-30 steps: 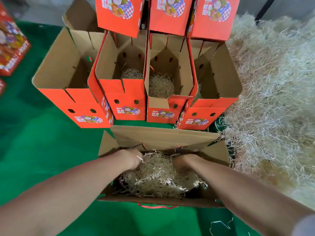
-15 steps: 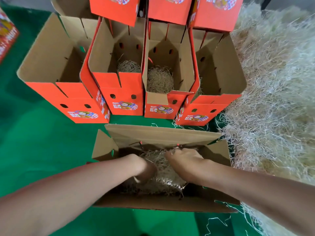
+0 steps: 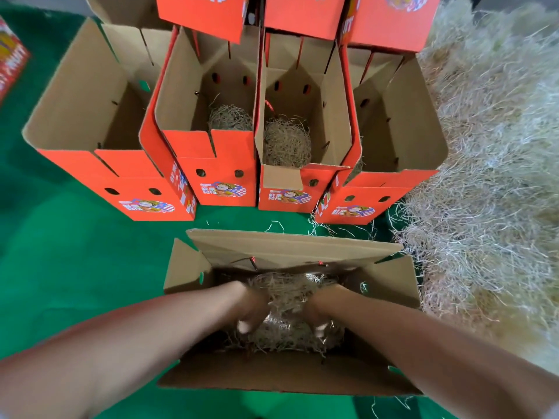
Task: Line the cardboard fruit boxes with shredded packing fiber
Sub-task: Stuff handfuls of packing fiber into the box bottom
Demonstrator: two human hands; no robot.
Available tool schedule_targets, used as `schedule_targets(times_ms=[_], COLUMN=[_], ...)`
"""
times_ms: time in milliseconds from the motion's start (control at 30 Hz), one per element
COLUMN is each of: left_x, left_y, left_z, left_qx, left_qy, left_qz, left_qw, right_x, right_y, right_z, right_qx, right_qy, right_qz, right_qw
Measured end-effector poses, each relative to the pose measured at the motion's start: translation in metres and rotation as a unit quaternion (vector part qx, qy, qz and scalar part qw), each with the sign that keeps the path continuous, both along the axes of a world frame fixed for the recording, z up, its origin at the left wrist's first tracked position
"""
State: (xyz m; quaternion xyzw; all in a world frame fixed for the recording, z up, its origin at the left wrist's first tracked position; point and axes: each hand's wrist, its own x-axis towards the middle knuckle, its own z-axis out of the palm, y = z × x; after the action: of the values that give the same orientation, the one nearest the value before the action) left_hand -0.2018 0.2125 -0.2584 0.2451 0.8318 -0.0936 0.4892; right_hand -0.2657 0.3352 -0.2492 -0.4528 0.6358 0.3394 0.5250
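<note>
Both hands are down in the near box (image 3: 290,249), left hand (image 3: 252,306) and right hand (image 3: 322,306) either side of one wad of fiber (image 3: 290,294). Fingers are buried in strands: gripping or pressing, can't tell. Behind sit four open boxes (image 3: 90,95) in a row, wads showing in the middle two, the outer bottoms hard to see. Three more boxes (image 3: 302,13) on top are cut off. One fiber pile (image 3: 490,164) lies to the right.

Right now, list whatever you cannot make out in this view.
Head view only.
1. Fingers of the left hand and right hand: blurred, sunk in the shredded fiber; gripping or pressing is unclear.
2. Floor of the near box: covered by fiber and hands.
3. Bottoms of the leftmost box and rightmost box: behind their own front walls.
4. Upper boxes: cut by the top edge.
</note>
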Motion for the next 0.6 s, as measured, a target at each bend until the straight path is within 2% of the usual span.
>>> schedule_targets(times_ms=[67,133,233,300,367,433,467,533,600], left_x=[0.007,0.009,0.005,0.002,-0.001,0.000,0.005,0.015,0.021], left_y=[-0.003,-0.003,-0.003,-0.008,-0.012,-0.012,-0.013,-0.021,-0.027], left_z=[-0.007,-0.008,-0.006,-0.001,0.005,0.007,0.004,-0.008,-0.016], left_qx=[-0.035,-0.080,-0.148,-0.136,-0.089,-0.015,0.003,-0.021,-0.058], left_qy=[-0.010,0.003,0.016,0.028,0.077,0.101,0.081,0.006,-0.027], left_qz=[0.000,-0.030,-0.092,-0.091,-0.061,-0.047,-0.053,-0.075,-0.088], left_qw=[0.999,0.996,0.985,0.986,0.991,0.994,0.995,0.997,0.994], right_x=[0.003,0.006,0.009,0.015,0.021,0.024,0.025,0.025,0.021], right_y=[0.004,0.003,-0.003,-0.006,-0.005,-0.001,0.003,0.010,0.016], right_z=[-0.002,0.002,0.016,0.023,0.022,0.015,0.011,0.003,-0.002], right_qx=[-0.007,-0.032,-0.131,-0.210,-0.244,-0.222,-0.198,-0.137,-0.070], right_qy=[-0.012,-0.023,0.001,0.046,0.081,0.067,0.047,0.010,-0.008], right_qz=[-0.028,-0.010,0.005,0.009,0.043,0.053,0.042,0.031,0.023], right_qw=[1.000,0.999,0.991,0.977,0.965,0.971,0.978,0.990,0.997])
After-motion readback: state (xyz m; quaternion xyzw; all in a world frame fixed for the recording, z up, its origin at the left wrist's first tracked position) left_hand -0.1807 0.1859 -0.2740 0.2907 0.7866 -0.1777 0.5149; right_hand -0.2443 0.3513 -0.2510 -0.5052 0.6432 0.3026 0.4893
